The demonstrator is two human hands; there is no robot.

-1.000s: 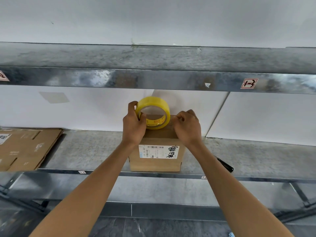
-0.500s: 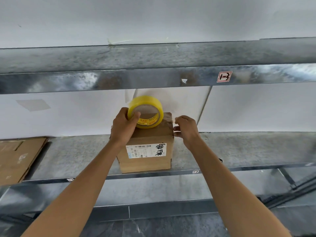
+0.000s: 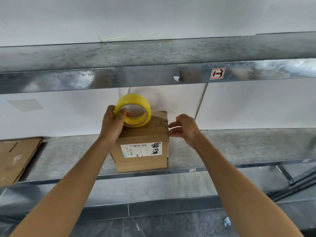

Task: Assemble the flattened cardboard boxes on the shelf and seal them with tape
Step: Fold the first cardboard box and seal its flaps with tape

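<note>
While both bare forearms reached up and forward from the lower corners of the view, the left hand [image 3: 112, 124] held a yellow ring-shaped tape roll [image 3: 132, 100] upright on the top of a small brown cardboard box [image 3: 145, 135]. Its grip was closed on the tape roll: the thumb hooked over the rim into the core and the fingers wrapped round the outer left side. A clear strip of tape [image 3: 159, 115] ran from the roll to the box's far top edge.

The right hand [image 3: 185, 130] sat at the box's upper right edge, fingers loosely bent, their tips at the cardboard. Whether that grip pinched the tape or merely touched the edge could not be told.

The cardboard box stood at the front lip of a grey galvanised metal shelf [image 3: 239, 147], with a white printed label [image 3: 141, 150] bearing black handwritten marks on its near face. A flattened brown cardboard sheet [image 3: 15, 159] lay at the shelf's left end, well apart from the box. Above, the front beam of a second metal shelf [image 3: 136, 77] carried a small red-and-white sticker [image 3: 217, 73].
</note>
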